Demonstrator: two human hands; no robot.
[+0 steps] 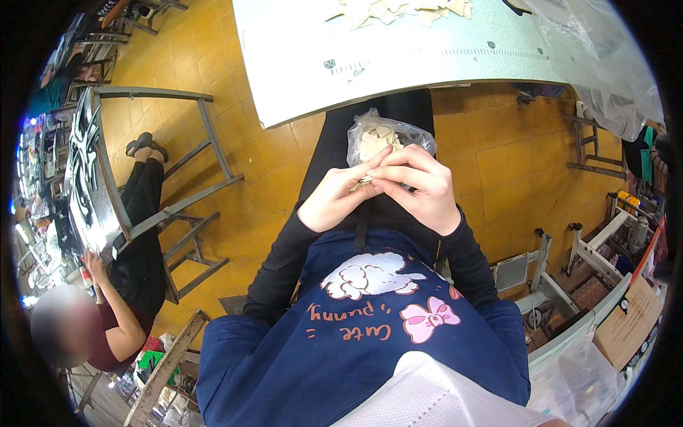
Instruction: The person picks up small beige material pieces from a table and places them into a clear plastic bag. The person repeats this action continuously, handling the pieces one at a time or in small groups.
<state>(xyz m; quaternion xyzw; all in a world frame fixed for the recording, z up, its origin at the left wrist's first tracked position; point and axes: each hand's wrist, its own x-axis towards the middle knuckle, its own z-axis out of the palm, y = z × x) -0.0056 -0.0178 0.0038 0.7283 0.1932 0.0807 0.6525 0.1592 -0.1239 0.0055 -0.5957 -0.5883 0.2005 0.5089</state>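
Your left hand (333,197) and right hand (422,182) are holding cream pieces (362,184) together at the fingertips; the clear bag (411,131) of similar pieces is lying crosswise just beyond both, nearer the right.

Pieces (373,145) in bag: plain cream. Bag (418,135): colourless, see-through. Pile (398,11) on tabletop: same cream. Tabletop (306,78): pale mint-white, black graduated scale. Shirt (277,370): navy; white fluffy-animal print (370,275), pink bow print (430,319), pale lettering (356,333). Sleeves (281,256), trousers (324,153): plain black. Floor (263,213): mustard yellow, darker tile grid. Co-worker's top (146,322): maroon. Carton (627,324): brown.
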